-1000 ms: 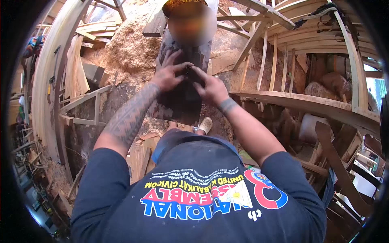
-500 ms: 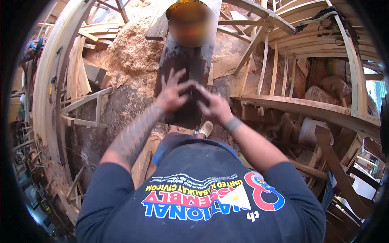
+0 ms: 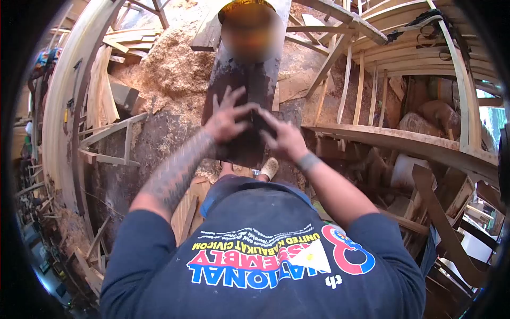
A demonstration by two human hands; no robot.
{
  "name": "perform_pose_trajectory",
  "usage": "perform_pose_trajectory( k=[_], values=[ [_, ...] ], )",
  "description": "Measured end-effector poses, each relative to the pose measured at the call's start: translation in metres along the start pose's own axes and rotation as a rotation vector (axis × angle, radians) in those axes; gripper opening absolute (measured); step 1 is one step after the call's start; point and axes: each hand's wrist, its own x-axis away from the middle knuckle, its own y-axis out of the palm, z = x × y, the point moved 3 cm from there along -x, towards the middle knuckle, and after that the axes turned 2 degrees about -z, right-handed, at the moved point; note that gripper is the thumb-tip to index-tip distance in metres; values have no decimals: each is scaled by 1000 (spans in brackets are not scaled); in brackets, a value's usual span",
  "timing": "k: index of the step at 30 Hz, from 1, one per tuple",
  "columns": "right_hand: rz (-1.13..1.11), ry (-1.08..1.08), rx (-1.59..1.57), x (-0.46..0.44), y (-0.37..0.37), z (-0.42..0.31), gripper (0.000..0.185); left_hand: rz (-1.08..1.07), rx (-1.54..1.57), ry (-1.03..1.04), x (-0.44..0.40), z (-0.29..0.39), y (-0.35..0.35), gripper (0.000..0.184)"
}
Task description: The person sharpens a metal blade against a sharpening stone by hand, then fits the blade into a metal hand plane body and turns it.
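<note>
Over a dark, wet-looking board (image 3: 226, 77), my left hand (image 3: 228, 121) has its fingers spread. My right hand (image 3: 287, 141) comes in from the other side with its fingers stretched out and apart. The two index fingertips meet or nearly meet above the board. No object shows in either hand, though a very small thing at the fingertips would be hard to make out. At the far end of the board stands a round container (image 3: 229, 11) with amber, shiny contents, partly blurred.
Heaped wood shavings (image 3: 178, 64) lie left of the board. A long timber beam (image 3: 61, 122) rises at the left beside a small wooden frame (image 3: 129, 141). Curved wooden ribs (image 3: 353, 85) and a ledge (image 3: 393, 139) stand at the right, with several offcuts below.
Both hands stay nearly in place over the board, with only slight finger movement. The view has shifted very slightly.
</note>
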Motion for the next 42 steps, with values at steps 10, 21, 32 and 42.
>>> perform_pose_trajectory(
  k=[10, 21, 32, 42],
  values=[
    [-28, -4, -64, 8, 1, 2, 68, -39, 7, -43, 10, 7, 5, 57],
    [-28, 11, -27, 0, 2, 6, 72, 36, 27, -54, 11, 6, 8, 59],
    [56, 43, -8, -32, 7, 9, 66, 93, -84, -51, -19, -17, -5, 57],
    [-30, 88, 13, -46, -5, 3, 64, 169, -96, -42, -21, -9, -15, 56]
  ],
)
